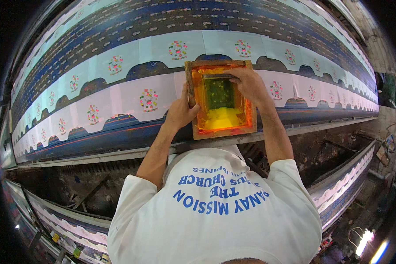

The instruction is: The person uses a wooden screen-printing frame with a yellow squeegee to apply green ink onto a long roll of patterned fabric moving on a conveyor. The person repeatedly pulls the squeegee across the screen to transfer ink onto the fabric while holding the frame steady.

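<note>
A wooden-framed printing screen [189,83] lies over the pale printed pieces on the long table. Its inside edges are orange, and a pool of yellow ink [224,119] lies at its near end. My left hand [183,112] grips the left side of the frame, thumb on the near side. At the far end of the screen, my right hand [249,86] is closed around a squeegee [218,75], which lies crosswise on the mesh. Through the mesh shows a dark green, speckled rectangle. Part of the squeegee is hidden under my fingers.
Rows of pale cut pieces with colourful prints [148,100] run left and right along the dark table [149,132]. A metal rail [114,157] edges its near side. Further printed rows [343,182] lie on tables behind me, and a bright lamp [364,242] glows at lower right.
</note>
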The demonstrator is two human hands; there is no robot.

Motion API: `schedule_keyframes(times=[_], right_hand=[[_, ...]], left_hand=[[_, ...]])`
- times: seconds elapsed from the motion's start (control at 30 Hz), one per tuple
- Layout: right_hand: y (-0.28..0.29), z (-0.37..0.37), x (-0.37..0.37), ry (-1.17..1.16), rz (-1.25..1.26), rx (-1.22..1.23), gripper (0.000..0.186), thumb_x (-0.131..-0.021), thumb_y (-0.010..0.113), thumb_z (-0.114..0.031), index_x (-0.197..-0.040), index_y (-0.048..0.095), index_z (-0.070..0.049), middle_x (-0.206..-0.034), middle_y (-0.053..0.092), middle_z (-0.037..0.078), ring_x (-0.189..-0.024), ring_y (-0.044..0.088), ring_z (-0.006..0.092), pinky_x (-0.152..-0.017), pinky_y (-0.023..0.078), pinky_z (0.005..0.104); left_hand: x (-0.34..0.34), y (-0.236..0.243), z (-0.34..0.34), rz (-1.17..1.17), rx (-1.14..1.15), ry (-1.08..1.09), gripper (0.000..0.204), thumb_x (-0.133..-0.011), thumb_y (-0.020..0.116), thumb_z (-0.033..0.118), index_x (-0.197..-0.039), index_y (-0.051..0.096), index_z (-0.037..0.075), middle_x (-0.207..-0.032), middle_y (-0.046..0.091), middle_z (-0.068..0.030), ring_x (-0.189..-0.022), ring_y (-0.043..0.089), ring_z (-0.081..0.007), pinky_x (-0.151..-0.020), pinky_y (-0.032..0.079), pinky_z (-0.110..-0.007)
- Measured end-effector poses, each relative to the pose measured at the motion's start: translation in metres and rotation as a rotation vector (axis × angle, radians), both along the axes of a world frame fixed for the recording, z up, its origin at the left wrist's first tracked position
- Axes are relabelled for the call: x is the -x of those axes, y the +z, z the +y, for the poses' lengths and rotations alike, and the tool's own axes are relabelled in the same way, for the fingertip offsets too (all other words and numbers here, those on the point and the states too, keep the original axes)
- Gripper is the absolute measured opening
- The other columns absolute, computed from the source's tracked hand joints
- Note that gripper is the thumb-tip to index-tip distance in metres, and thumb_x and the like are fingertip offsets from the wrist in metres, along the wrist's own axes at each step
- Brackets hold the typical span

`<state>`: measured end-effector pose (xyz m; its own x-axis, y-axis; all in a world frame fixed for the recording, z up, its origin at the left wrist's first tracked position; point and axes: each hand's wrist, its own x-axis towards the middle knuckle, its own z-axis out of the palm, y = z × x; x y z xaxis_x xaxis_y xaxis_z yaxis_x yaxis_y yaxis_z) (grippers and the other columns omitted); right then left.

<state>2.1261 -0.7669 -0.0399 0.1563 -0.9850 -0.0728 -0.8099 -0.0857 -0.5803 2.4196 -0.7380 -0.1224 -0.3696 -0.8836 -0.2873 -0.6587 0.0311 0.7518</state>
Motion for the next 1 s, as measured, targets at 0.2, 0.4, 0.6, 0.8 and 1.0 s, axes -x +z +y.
schedule_keyframes(times=[0.2, 0.4, 0.6, 0.8, 1.0], right_hand=[[-0.008, -0.009, 0.000, 0.016, 0.087, 0.006, 0.051, -0.088, 0.062, 0.013, -0.132, 0.078, -0.008, -0.127, 0.079, 0.017, -0.120, 0.075, 0.0357, -0.104, 0.059, 0.0450], [-0.013, 0.088, -0.006, 0.019, 0.096, 0.020, 0.051, -0.088, 0.065, 0.008, -0.133, 0.079, -0.011, -0.132, 0.078, 0.014, -0.126, 0.072, 0.0345, -0.110, 0.057, 0.0455], [-0.012, 0.156, -0.017, -0.034, 0.147, 0.024, 0.050, -0.089, 0.065, 0.007, -0.134, 0.079, -0.012, -0.138, 0.075, 0.011, -0.132, 0.068, 0.0331, -0.114, 0.055, 0.0446], [0.004, 0.150, 0.007, -0.032, 0.092, 0.006, 0.050, -0.090, 0.066, 0.003, -0.136, 0.078, -0.013, -0.138, 0.075, 0.009, -0.131, 0.067, 0.0317, -0.117, 0.052, 0.0446], [0.006, 0.169, 0.102, -0.049, 0.144, 0.114, 0.048, -0.090, 0.069, -0.002, -0.136, 0.078, -0.014, -0.139, 0.073, 0.008, -0.135, 0.064, 0.0315, -0.120, 0.049, 0.0465]], left_hand=[[0.008, 0.002, -0.004, -0.011, -0.041, -0.034, 0.110, -0.097, 0.075, 0.032, -0.175, 0.006, -0.002, -0.086, 0.075, -0.0323, -0.083, 0.076, -0.0521, -0.075, 0.060, -0.058], [0.006, -0.007, -0.001, 0.001, 0.046, -0.020, 0.111, -0.095, 0.076, 0.035, -0.173, 0.011, -0.008, -0.081, 0.076, -0.0253, -0.075, 0.076, -0.0475, -0.071, 0.061, -0.053], [0.010, -0.009, 0.001, 0.057, 0.060, 0.005, 0.105, -0.094, 0.075, 0.031, -0.172, 0.016, -0.009, -0.085, 0.078, -0.0239, -0.077, 0.077, -0.0449, -0.072, 0.062, -0.052], [0.029, 0.017, 0.001, 0.143, 0.045, 0.032, 0.099, -0.094, 0.074, 0.024, -0.173, 0.021, -0.004, -0.100, 0.083, -0.0195, -0.084, 0.081, -0.0380, -0.078, 0.063, -0.048], [0.126, 0.020, 0.010, 0.188, 0.168, 0.011, 0.098, -0.094, 0.075, 0.021, -0.173, 0.023, 0.000, -0.114, 0.082, -0.0186, -0.093, 0.081, -0.0320, -0.086, 0.063, -0.045]])
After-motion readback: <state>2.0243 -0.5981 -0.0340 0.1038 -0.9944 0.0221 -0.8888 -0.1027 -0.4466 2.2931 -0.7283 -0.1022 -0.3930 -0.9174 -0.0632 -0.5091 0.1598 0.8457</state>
